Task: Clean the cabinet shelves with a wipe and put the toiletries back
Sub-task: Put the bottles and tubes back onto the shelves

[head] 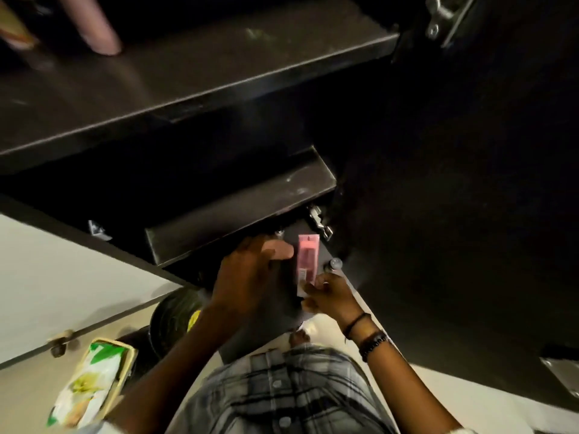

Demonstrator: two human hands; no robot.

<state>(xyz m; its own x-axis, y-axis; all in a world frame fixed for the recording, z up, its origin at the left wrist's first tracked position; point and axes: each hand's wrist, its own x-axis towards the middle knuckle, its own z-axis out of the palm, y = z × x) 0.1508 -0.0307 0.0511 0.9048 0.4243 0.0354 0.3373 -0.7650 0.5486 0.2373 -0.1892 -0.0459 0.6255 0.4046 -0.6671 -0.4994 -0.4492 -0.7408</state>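
Low on the left, a green-and-white wipes pack point(91, 380) lies on a pale ledge, well apart from both hands; judged parked there so the hands stay free for restocking. No loose wipe shows anywhere in view. Just right of it a dark round bin point(174, 317) sits below the cabinet, contents unclear.

Upper left: a pink cylindrical bottle point(94, 25) stands on the upper shelf point(219, 67), back from the front edge. It reads as one toiletry already returned. The bare part of that shelf shows faint pale smudges.

Centre: the lower shelf point(244, 214) is bare along its visible front lip, with a few light marks near its right end.

Left hand point(250, 274) hovers just under that lip, fingers spread and loosely curled, holding nothing. It looks ready to steady or take over the packet.

Right of it, a slim pink packet point(308, 261) is held upright, touching no shelf. Right hand point(329, 297) pinches its lower end, fingers closed narrow on it, which leaves the top free to slide in first. Dark bands circle that wrist.

A small capped bottle point(333, 264) sits just beside the packet; what it rests on cannot be told. Further right, the open cabinet door point(470, 214) hangs dark.
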